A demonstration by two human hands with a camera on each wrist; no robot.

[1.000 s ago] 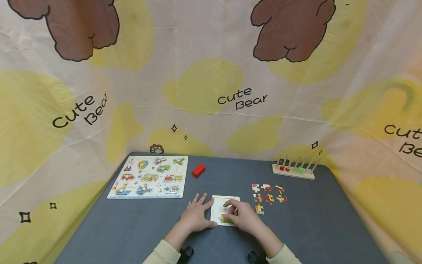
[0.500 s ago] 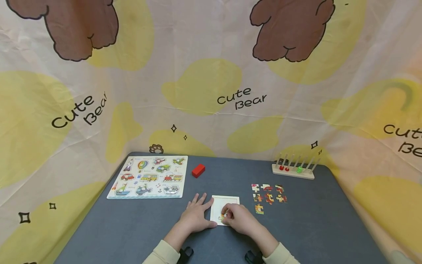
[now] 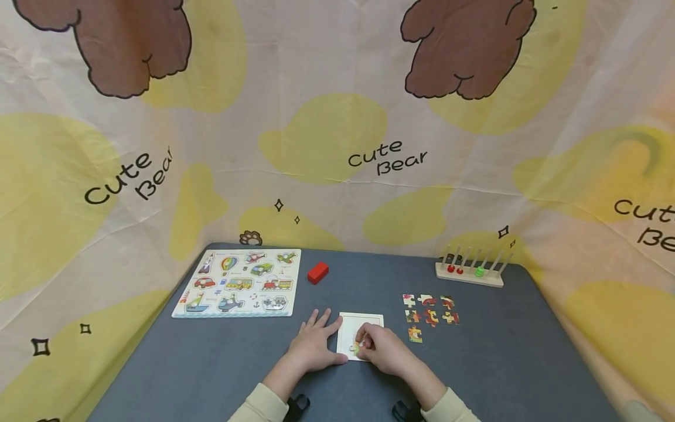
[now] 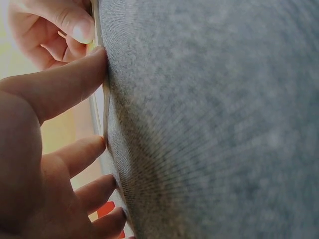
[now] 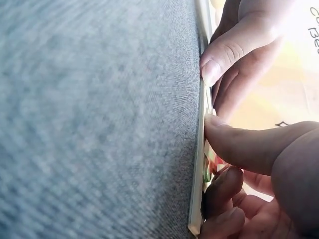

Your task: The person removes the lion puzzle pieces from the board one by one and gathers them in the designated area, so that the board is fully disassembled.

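A small white puzzle tray (image 3: 348, 326) lies flat between my hands in the head view. My left hand (image 3: 311, 347) rests at its left edge, fingers spread, with the thumb and index fingertips touching the frame. My right hand (image 3: 387, 350) is over the tray's lower right part, fingers curled, pinching a puzzle piece inside it. A bit of yellow-green puzzle piece (image 3: 355, 348) shows beside the fingertips; the rest is covered by the hand. In the right wrist view, the thumb (image 5: 239, 144) lies at the tray edge (image 5: 197, 199).
Several loose puzzle pieces (image 3: 431, 317) lie right of the tray. A vehicle picture board (image 3: 216, 298) is at the back left, with a red block (image 3: 318, 272) beside it. At the back right stands a wooden peg stand (image 3: 469, 276) with red and green beads.
My right hand has shifted slightly left over the tray, its fingers drawing closer together and covering more of the puzzle piece. The left hand has stayed in place.
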